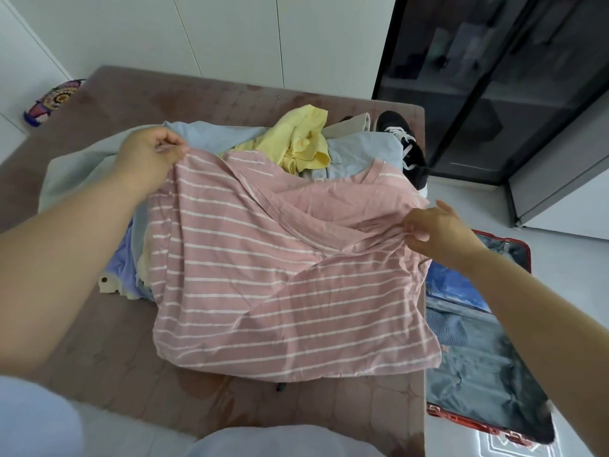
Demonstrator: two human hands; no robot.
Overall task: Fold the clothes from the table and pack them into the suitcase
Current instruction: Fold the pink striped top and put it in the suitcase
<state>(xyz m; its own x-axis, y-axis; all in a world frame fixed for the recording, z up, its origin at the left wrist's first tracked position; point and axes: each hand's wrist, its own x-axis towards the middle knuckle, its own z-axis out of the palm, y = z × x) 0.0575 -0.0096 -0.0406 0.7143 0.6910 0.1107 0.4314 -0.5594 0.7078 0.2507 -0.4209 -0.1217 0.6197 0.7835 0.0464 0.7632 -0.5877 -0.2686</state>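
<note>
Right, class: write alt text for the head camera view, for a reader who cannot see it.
A person's left hand and right hand each pinch an edge of a pink striped shirt spread over a pile of clothes on a brown table. An open red suitcase lies on the floor to the right.

Looks bright and even all over, soft daylight-type stuff, with gentle shadows. Just a faint soft shadow under the hem of the pink striped shirt (290,291) on the table (99,341) around 6 o'clock. Blows out a bit on the floor (566,268) down at 5 o'clock. Goes murky with dim reflections in the dark glass cabinet (494,94) at 1 o'clock. Bends hard fisheye-style toward the edges. Gets soft and smeary on the left forearm (66,242) at 9 o'clock. Stays decently crisp mid-frame, stripes sharp.
</note>
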